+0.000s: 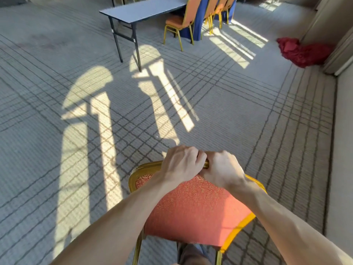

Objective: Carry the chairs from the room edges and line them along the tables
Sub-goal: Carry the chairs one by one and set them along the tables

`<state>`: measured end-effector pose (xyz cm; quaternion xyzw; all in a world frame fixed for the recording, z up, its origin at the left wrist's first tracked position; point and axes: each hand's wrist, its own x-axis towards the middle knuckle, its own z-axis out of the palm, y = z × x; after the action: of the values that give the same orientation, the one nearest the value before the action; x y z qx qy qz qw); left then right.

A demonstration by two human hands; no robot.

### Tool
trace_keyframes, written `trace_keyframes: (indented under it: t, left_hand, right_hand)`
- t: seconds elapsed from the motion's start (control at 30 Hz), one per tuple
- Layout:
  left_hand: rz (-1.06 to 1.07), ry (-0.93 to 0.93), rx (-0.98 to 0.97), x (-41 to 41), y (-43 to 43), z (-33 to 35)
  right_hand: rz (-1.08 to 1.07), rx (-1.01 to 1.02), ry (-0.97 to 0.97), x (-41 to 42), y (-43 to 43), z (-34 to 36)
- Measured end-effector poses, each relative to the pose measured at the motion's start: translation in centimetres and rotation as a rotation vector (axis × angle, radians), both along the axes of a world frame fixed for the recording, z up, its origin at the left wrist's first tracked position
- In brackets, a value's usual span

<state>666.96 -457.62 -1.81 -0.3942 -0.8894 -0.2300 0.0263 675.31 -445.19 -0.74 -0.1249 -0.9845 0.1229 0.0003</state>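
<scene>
1. An orange patterned-fabric banquet chair with a gold metal frame (193,207) stands directly below the camera, its padded back facing up toward the viewer and its gold legs reaching down to the bottom edge of the view.
2. The left hand (181,163) grips the curved top rail of this chair's back, fingers curled over the far side of the rail.
3. The right hand (222,170) clasps the same rail just beside the left, the two hands touching at the knuckles near the middle of the rail.
4. Both forearms run down across the chair's orange back panel, one along each side.
5. Under the chair lies a grey carpet with dark crossing lines (57,54), with arched patches of sunlight (103,115) on it ahead and to the left of the chair.
6. Well beyond the chair, ahead and slightly left, stands a long grey-topped folding table with black legs (141,9).
7. Farther ahead of the chair, a row of matching orange chairs (183,18) is lined up against a blue table drape (199,25).
8. Ahead and to the right of the chair, a crumpled red cloth (299,52) lies heaped by the wall.
</scene>
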Motion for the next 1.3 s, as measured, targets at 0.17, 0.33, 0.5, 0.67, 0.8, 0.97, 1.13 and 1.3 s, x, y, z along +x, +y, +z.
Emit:
trace_keyframes:
  t: [0.17, 0.33, 0.5, 0.67, 0.8, 0.97, 1.13, 1.3]
  left_hand:
    - [0.001, -0.056, -0.092, -8.5, 7.5, 1.2]
    - [0.004, -0.030, -0.100, -14.8, 13.6, 2.8]
    - [0.041, -0.014, -0.019, -19.5, 16.8, 3.6]
    - [0.034, 0.050, 0.027, -22.3, 18.4, 2.2]
    - [0.003, 0.028, 0.010, -24.3, 19.7, -0.2]
    - [-0.079, -0.055, -0.058, -29.3, 23.2, -2.9]
    - [-0.070, -0.107, -0.032, -34.5, 28.2, -2.2]
    - [-0.026, -0.221, -0.081, -40.1, 32.8, -0.9]
  right_hand:
    - [0.001, -0.054, -0.027, -8.8, 7.2, 0.2]
    - [0.097, -0.001, -0.010, -15.7, 13.6, 1.1]
    - [0.160, 0.076, 0.041, -20.6, 17.3, 2.7]
    - [0.175, 0.144, 0.164, -23.3, 19.2, 1.2]
    - [0.110, 0.185, 0.145, -24.9, 20.3, -1.8]
    - [0.091, 0.146, 0.081, -29.6, 24.3, -4.8]
    - [0.048, 0.132, 0.035, -35.1, 29.2, -3.8]
    - [-0.013, 0.155, -0.106, -40.4, 31.5, -1.1]
